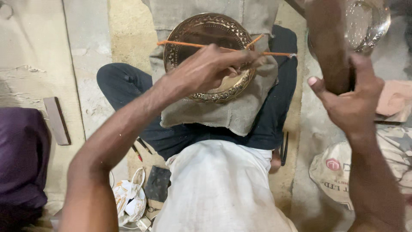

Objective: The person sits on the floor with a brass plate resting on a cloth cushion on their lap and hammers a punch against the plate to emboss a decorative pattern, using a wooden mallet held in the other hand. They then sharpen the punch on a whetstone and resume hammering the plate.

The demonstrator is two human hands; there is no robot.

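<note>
— Where is your left hand?

— My left hand (210, 68) is out over my lap, fingers closed on an orange stick (193, 44). The stick runs nearly level, left to right, across the far part of a brass plate (189, 32). A second short orange piece angles up from my fingertips toward the far right

— And the plate?

— It's round, with a patterned rim, lying face up on a grey cloth (231, 114) spread over my crossed legs in dark trousers (124, 83). My hand covers its near right part, so I cannot tell whether my knuckles touch the metal

— What about your right hand?

— My right hand (352, 99) is raised at the right, wrapped around a dark brown upright thing (328, 43), thumb on its left side and fingers round the right. I cannot make out what it is. Just behind it, at the far right, there is a shiny silvery bowl (369, 23)

— What else lies around you?

— On the floor to the left, a flat wooden block (56, 120), and a purple cloth (21, 154) at the left edge. Near my left elbow there's a crumpled white and orange bag (128, 202). On the right, a printed sack (339, 172) lies on the floor below my right wrist
</note>
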